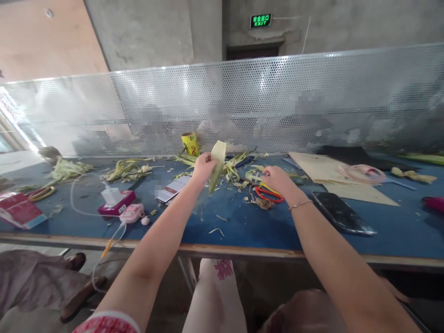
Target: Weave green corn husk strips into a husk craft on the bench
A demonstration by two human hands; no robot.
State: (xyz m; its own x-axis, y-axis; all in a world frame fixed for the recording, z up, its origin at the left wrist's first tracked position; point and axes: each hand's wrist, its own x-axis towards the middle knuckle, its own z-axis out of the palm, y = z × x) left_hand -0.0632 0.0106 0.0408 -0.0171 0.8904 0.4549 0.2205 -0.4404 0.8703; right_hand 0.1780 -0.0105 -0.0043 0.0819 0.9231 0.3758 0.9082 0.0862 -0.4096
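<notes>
My left hand (pixel 204 167) pinches a broad, pale green leaf strip (pixel 218 164), held upright above the blue table. My right hand (pixel 277 179) is a short way to the right, its fingers drawn together beside a pale green scrap (pixel 254 176). Whether they grip that scrap is unclear. Just below this hand lie scissors with red-orange handles (pixel 269 195), partly covered by it. A brown, stringy tuft (pixel 262 203) rests against the handles. Behind and between the hands is a loose heap of green leaf shreds (pixel 233 169).
A yellow can (pixel 190 144) stands by the perforated metal screen (pixel 243 101). Leftward are leaf piles (pixel 126 170), a purple box (pixel 117 203) with a charger and cable, and a red-and-white carton (pixel 21 210). To the right lie a phone (pixel 342 213), cardboard (pixel 321 171) and a pink ring-shaped item (pixel 362 174).
</notes>
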